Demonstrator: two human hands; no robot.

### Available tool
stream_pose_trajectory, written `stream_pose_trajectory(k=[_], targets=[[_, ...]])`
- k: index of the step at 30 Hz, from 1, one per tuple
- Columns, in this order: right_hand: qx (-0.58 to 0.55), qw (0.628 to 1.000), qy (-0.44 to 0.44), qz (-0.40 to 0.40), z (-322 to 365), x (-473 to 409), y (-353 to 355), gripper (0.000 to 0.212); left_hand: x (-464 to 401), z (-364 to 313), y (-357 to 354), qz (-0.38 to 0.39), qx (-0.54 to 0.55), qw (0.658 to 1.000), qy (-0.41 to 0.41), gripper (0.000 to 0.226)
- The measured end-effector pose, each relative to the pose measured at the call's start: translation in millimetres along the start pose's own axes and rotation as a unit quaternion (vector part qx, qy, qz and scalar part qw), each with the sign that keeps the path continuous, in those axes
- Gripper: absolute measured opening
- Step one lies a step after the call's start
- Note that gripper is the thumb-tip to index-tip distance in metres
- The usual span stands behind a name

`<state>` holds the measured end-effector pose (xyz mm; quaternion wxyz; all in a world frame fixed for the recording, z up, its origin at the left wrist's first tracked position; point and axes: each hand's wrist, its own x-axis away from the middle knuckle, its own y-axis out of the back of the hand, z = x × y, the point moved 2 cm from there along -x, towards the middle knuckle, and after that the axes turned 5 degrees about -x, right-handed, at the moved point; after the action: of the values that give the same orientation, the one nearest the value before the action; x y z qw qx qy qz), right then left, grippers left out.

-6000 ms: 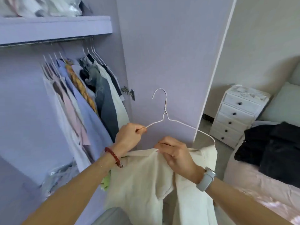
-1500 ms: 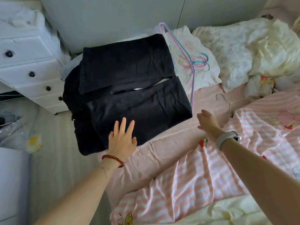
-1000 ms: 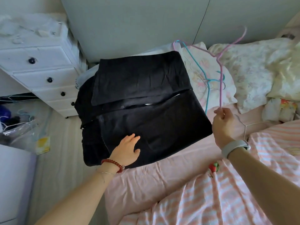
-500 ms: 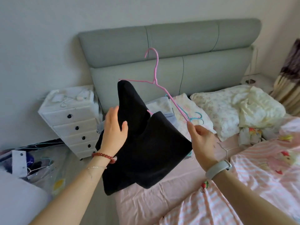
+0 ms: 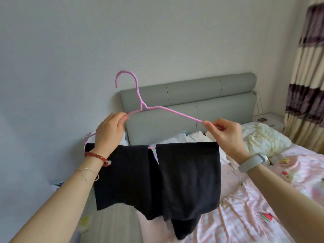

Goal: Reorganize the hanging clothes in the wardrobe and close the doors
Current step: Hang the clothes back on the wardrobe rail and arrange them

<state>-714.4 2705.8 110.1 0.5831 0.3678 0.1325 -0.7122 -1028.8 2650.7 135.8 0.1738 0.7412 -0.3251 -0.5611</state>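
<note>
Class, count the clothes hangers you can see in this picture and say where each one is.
2. The pink hanger is held up by the left hand and right hand, black garment draped over its bar. A teal hanger lies on the bed behind. Others may be hidden.

Soft, even daylight comes from the right by the striped brown-and-cream curtain; shadows are faint. Wide-angle bending curves the edges, the picture is mildly soft, without glare.

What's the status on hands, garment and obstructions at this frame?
Left hand and right hand each pinch an end of the pink hanger. Black trousers draped over its bar, above the bed. Nothing obstructing; wardrobe out of view.
</note>
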Motion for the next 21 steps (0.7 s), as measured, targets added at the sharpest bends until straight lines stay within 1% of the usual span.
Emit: stream_pose_trajectory(k=[3, 6, 7, 8, 10, 12, 13, 15, 17, 19, 21], targets=[[0.129, 0.988, 0.083, -0.013, 19, 18, 22, 0.032, 45, -21, 31, -0.022, -0.017, 1.0, 0.004, 0.019], [0.2, 0.965, 0.15, -0.077, 37, 46, 26, 0.016, 83, -42, 59, -0.048, -0.025, 0.998, 0.018, 0.017], [0.209, 0.96, 0.172, -0.074, 44, 58, 23, 0.019, 91, -47, 69, -0.057, -0.026, 0.998, 0.028, 0.018], [0.207, 0.955, 0.206, -0.047, 49, 71, 17, 0.025, 96, -52, 79, -0.064, -0.028, 0.997, 0.039, 0.018], [0.194, 0.939, 0.28, 0.052, 58, 97, 3, 0.032, 104, -61, 100, -0.076, -0.039, 0.995, 0.058, 0.019], [0.197, 0.915, 0.318, 0.152, 64, 121, -12, 0.036, 112, -66, 122, -0.075, -0.053, 0.993, 0.075, 0.02], [0.198, 0.909, 0.32, 0.182, 67, 128, -19, 0.037, 117, -68, 133, -0.069, -0.06, 0.992, 0.081, 0.02], [0.197, 0.905, 0.325, 0.19, 79, 137, -31, 0.038, 130, -68, 156, -0.054, -0.065, 0.992, 0.091, 0.022], [0.183, 0.898, 0.359, 0.175, 95, 144, -43, 0.033, 147, -66, 179, -0.029, -0.061, 0.991, 0.117, 0.023], [0.13, 0.894, 0.388, 0.183, 110, 156, -54, 0.032, 165, -66, 200, 0.003, -0.054, 0.989, 0.14, 0.025], [0.074, 0.9, 0.39, 0.178, 122, 173, -60, 0.04, 185, -68, 218, 0.034, -0.038, 0.986, 0.158, 0.026]])
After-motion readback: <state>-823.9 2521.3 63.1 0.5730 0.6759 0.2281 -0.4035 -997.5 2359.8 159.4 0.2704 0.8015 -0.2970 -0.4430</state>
